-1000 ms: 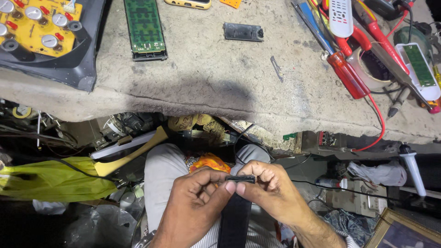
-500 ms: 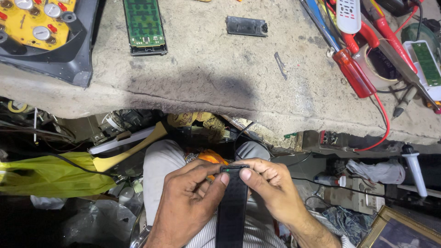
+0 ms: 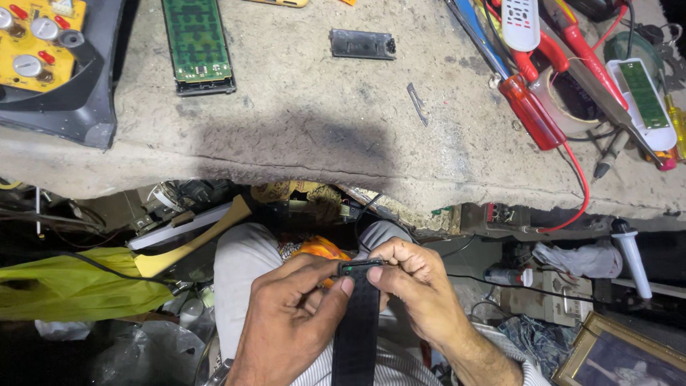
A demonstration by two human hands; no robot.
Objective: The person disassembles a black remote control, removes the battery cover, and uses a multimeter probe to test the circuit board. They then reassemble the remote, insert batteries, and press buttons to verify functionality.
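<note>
Hands meet low in the frame, at six o'clock: left hand [image 3: 296, 322] and right hand [image 3: 418, 297] both pinch the top end of a long black remote [image 3: 356, 325], probably its casing. Worn workbench [image 3: 307, 136] lies toward twelve o'clock.

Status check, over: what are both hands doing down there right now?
Left hand and right hand both pinch top end of black remote casing, held over lap. Nothing blocking. Workbench above, untouched.

Left hand [image 3: 289, 325] and right hand [image 3: 418, 289] pinched a black remote [image 3: 356, 322] at its top end, below the counter [image 3: 300, 143] front edge, green circuit board [image 3: 196, 43] near the back edge.
</note>
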